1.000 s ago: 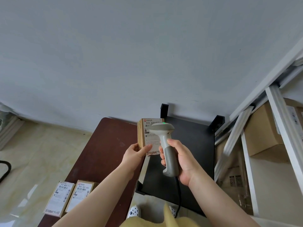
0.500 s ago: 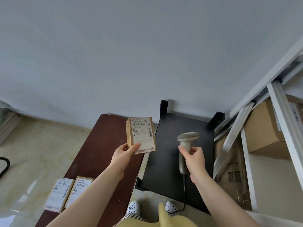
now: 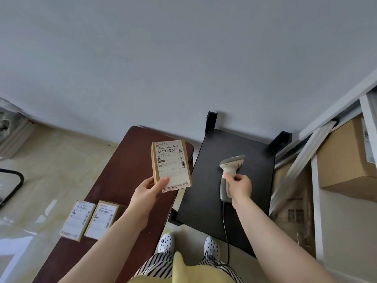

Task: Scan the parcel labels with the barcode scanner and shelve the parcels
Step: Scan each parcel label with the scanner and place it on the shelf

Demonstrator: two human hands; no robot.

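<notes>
My left hand (image 3: 148,190) grips a small brown parcel (image 3: 171,163) by its lower left corner and holds it upright above the brown table (image 3: 124,160), white label facing me. My right hand (image 3: 239,185) grips the handle of the grey barcode scanner (image 3: 230,166), low over the black table (image 3: 251,190), head pointing away to the upper right. Its cable (image 3: 226,231) hangs down toward my feet. Two more labelled parcels (image 3: 78,219) (image 3: 103,218) lie side by side on the brown table's near left.
White shelving (image 3: 315,201) stands on the right, with a large cardboard box (image 3: 346,156) on a shelf and bagged items (image 3: 295,213) below. Loose white rails (image 3: 306,152) lean against it. A wall is straight ahead, pale floor to the left.
The scanner has left the label and dropped right, down to the black table. My left hand has drawn the parcel slightly left, and its label is now fully uncovered.
</notes>
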